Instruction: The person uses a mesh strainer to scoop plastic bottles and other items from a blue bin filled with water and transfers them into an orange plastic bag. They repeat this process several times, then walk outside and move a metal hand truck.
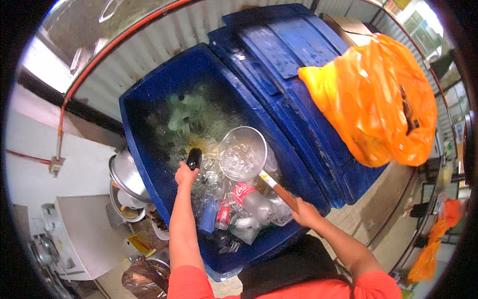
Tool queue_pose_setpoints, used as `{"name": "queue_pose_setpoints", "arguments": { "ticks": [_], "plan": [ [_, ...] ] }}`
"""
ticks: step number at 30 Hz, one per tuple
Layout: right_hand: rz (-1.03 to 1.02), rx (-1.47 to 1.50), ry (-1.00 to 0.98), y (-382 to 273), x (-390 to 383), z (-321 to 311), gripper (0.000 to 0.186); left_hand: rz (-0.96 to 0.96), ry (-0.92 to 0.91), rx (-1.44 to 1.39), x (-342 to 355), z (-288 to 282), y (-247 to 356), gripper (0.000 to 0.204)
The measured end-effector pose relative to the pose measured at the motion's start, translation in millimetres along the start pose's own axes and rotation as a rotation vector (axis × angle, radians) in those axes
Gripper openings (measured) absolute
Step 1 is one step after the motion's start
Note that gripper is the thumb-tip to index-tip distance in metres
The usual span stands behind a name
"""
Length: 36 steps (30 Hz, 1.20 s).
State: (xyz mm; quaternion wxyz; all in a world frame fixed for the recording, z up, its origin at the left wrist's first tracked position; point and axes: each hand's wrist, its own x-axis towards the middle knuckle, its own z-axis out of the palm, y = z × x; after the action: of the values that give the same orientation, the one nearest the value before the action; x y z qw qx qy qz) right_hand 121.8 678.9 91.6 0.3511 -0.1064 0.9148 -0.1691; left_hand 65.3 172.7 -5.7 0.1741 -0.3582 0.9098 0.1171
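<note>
My right hand is closed around the wooden handle of a round strainer. Clear ice pieces lie in its bowl, over the inside of a large blue cooler bin. My left hand grips a dark bottle to the left of the strainer. Below them, among loose ice, lie a clear plastic bottle with a red label, a small bottle with a red label and a blue item. Cloudy water fills the far part of the bin.
The folded-back blue lid leans to the right, with a large orange plastic bag on it. Metal pots stand left of the bin. A dark plastic bag sits at lower left. Corrugated metal wall runs behind.
</note>
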Motion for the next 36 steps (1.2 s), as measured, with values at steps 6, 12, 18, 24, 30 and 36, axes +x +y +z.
{"name": "queue_pose_setpoints", "arguments": {
  "ticks": [6,12,18,24,30,36],
  "plan": [
    [-0.281,-0.007,0.268,0.9,38.0,19.1,0.042,0.296,0.277,0.07,-80.6,-123.8,33.2,0.052],
    [-0.619,0.247,-0.048,51.1,-45.2,-73.3,0.052,0.611,0.571,-0.394,-257.4,-306.9,157.4,0.025],
    [-0.665,0.177,-0.078,176.5,-93.4,-136.7,0.049,1.005,0.475,-0.847,-382.1,-382.0,370.8,0.027],
    [-0.382,0.313,0.026,273.1,-134.5,-155.8,0.048,1.077,0.707,-0.483,-371.4,-324.7,614.3,0.044],
    [-0.171,0.546,0.154,342.4,-175.0,-135.2,0.049,1.042,0.486,-0.264,-310.4,-253.6,674.6,0.035],
    [-0.114,0.464,0.128,395.0,-213.5,-181.4,0.048,1.175,0.563,0.129,-314.0,-253.7,651.3,0.019]
  ]
}}
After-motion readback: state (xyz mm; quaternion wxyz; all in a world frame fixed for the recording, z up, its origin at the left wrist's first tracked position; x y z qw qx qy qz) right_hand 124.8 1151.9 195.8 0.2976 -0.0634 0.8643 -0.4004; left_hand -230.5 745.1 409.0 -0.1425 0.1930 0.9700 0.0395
